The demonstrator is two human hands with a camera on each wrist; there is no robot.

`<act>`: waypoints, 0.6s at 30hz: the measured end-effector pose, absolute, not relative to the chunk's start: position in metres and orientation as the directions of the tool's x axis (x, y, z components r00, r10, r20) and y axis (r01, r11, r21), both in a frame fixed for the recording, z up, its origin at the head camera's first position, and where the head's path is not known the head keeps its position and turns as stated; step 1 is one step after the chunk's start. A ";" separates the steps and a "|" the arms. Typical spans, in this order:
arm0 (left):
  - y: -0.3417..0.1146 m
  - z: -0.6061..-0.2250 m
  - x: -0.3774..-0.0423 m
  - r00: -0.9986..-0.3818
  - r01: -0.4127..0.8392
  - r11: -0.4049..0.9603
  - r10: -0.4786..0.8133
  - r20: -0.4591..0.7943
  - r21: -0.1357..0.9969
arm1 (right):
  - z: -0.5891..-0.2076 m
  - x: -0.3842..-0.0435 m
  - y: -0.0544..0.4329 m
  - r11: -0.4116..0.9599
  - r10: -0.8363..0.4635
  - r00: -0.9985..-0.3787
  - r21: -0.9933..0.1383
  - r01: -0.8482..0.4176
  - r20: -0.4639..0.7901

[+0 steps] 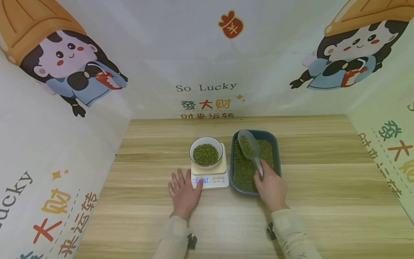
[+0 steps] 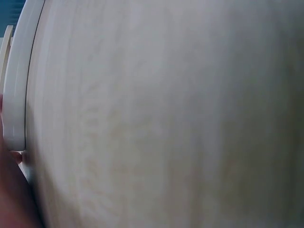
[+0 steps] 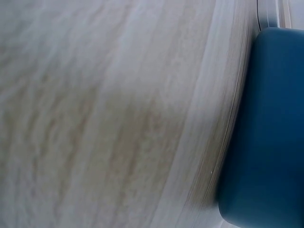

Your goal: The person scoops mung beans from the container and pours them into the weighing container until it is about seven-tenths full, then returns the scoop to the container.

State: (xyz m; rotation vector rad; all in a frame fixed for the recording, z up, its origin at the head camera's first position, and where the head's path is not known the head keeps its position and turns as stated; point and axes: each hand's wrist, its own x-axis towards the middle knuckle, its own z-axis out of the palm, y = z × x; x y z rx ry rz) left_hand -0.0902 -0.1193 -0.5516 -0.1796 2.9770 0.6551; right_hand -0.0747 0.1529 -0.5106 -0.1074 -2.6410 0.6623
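My left hand [image 1: 185,194] lies flat with spread fingers beside the white kitchen scale [image 1: 217,182], its thumb at the scale's front panel, partly over the lit display. On the scale sits a white, dark-rimmed bowl [image 1: 206,141] of green mung beans [image 1: 205,154]. To its right, a dark blue tub [image 1: 278,154] holds more mung beans [image 1: 242,176]. My right hand [image 1: 272,189] grips the handle of a grey scoop [image 1: 255,149], which is above the tub with beans in it. The left wrist view catches the scale's edge [image 2: 16,95]; the right wrist view catches the tub's outer wall [image 3: 266,128].
Scale and tub stand close together on a wood-grain table [image 1: 145,162]. A printed white backdrop [image 1: 161,54] encloses the table at the back and both sides. Dark straps [image 1: 192,241] show near the sleeves.
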 end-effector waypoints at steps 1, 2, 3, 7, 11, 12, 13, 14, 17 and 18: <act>-0.119 -0.553 -0.091 -0.989 -0.137 0.900 -0.098 -0.115 0.415 | -0.511 -0.075 0.153 0.883 0.171 -0.912 -0.468 -0.026 0.373; -0.119 -0.554 -0.091 -0.988 -0.140 0.898 -0.101 -0.116 0.417 | -0.511 -0.075 0.153 0.883 0.169 -0.913 -0.468 -0.027 0.371; -0.120 -0.555 -0.091 -0.988 -0.144 0.897 -0.103 -0.119 0.418 | -0.511 -0.075 0.153 0.883 0.167 -0.915 -0.468 -0.027 0.368; -0.119 -0.552 -0.090 -0.989 -0.138 0.896 -0.104 -0.104 0.422 | -0.512 -0.075 0.154 0.884 0.160 -0.922 -0.467 -0.026 0.353; -0.118 -0.548 -0.088 -0.991 -0.130 0.900 -0.101 -0.091 0.417 | -0.512 -0.075 0.153 0.888 0.156 -0.924 -0.460 -0.024 0.348; -0.118 -0.547 -0.087 -0.990 -0.132 0.902 -0.103 -0.092 0.411 | -0.511 -0.075 0.153 0.888 0.156 -0.924 -0.459 -0.023 0.350; -0.118 -0.547 -0.087 -0.991 -0.131 0.904 -0.103 -0.091 0.406 | -0.511 -0.075 0.153 0.889 0.156 -0.923 -0.457 -0.024 0.351; -0.118 -0.547 -0.087 -0.990 -0.133 0.907 -0.103 -0.095 0.399 | -0.511 -0.074 0.153 0.889 0.157 -0.922 -0.457 -0.024 0.354; -0.118 -0.548 -0.088 -0.990 -0.135 0.909 -0.106 -0.095 0.395 | -0.510 -0.074 0.153 0.889 0.159 -0.917 -0.457 -0.029 0.366; -0.118 -0.548 -0.088 -0.990 -0.133 0.909 -0.105 -0.093 0.395 | -0.510 -0.074 0.153 0.890 0.158 -0.916 -0.455 -0.029 0.368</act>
